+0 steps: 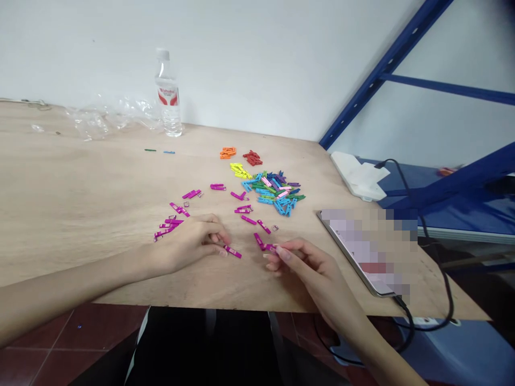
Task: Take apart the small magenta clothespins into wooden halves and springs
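Between the thumb and fingers of my left hand (195,241) is one end of a magenta clothespin piece (233,252), just above the table. My right hand (311,265) pinches another magenta clothespin piece (271,248), its fingertips covering one end. A loose magenta piece (258,239) lies against or just beside that one; I cannot tell if they touch. More magenta pieces (248,220) are scattered in an arc beyond both hands, with small metal springs (274,228) among them. Some pieces by my left wrist are partly hidden.
Behind lies a mixed heap of clothespins (277,193), with yellow (240,171), orange (227,153) and red (252,157) piles. A water bottle (169,107) and crumpled plastic (108,115) stand by the wall. At right are a cabled phone (354,257) and white box (358,177).
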`<state>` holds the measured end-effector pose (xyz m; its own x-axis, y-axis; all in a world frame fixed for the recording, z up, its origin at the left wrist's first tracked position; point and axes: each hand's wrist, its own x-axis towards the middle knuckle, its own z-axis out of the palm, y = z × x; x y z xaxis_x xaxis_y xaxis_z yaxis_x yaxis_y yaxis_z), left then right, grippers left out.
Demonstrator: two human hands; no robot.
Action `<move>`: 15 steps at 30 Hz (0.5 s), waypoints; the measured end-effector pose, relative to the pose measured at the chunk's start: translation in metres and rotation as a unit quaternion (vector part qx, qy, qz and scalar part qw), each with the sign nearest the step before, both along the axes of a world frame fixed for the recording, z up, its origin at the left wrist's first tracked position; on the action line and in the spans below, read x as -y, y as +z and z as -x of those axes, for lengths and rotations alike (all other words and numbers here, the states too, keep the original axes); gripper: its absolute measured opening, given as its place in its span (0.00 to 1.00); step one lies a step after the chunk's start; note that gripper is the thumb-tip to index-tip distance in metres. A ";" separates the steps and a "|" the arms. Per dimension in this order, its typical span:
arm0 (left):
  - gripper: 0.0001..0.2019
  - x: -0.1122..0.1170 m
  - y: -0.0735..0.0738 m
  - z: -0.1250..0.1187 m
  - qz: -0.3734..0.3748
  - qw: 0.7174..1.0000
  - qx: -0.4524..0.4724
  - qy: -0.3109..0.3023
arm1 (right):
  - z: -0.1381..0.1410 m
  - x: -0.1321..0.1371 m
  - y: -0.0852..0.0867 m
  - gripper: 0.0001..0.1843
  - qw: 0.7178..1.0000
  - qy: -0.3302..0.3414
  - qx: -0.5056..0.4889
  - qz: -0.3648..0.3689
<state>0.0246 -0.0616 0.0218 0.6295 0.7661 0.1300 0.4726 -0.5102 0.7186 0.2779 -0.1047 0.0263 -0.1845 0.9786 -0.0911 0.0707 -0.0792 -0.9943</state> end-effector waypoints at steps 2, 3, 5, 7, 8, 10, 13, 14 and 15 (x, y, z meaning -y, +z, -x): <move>0.06 -0.004 0.000 -0.004 -0.006 1.000 0.000 -0.007 | -0.010 0.006 0.000 0.05 1.000 -0.021 0.005 -0.005; 0.06 -0.006 0.000 -0.007 -0.011 1.000 0.001 -0.013 | -0.016 0.009 -0.001 0.05 0.999 -0.035 0.007 -0.009; 0.07 -0.009 0.001 -0.016 -0.021 1.000 0.005 -0.022 | -0.026 0.013 -0.002 0.05 0.998 -0.061 0.013 -0.018; 0.07 -0.012 0.002 -0.025 -0.030 0.999 0.008 -0.035 | -0.034 0.018 -0.005 0.05 0.996 -0.081 0.022 -0.025; 0.07 -0.014 0.003 -0.030 -0.032 0.999 0.009 -0.043 | -0.036 0.020 -0.006 0.06 0.995 -0.088 0.026 -0.024; 0.08 -0.018 0.005 -0.038 -0.037 0.998 0.009 -0.057 | -0.038 0.025 -0.007 0.07 0.995 -0.097 0.030 -0.011; 0.10 -0.023 0.007 -0.047 -0.055 0.997 -0.001 -0.055 | -0.035 0.032 -0.004 0.09 0.994 -0.106 0.022 0.019; 0.10 -0.024 0.008 -0.049 -0.063 0.996 -0.008 -0.054 | -0.033 0.034 -0.003 0.09 0.994 -0.109 0.016 0.026; 0.10 -0.025 0.008 -0.051 -0.073 0.996 -0.016 -0.054 | -0.031 0.036 -0.001 0.09 0.993 -0.112 0.011 0.031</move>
<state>0.0752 -0.0364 0.0296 0.7132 0.6678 0.2131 0.4304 -0.6571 0.6189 0.3085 -0.1402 0.0256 0.0399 0.9871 -0.1550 0.0662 -0.1574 -0.9853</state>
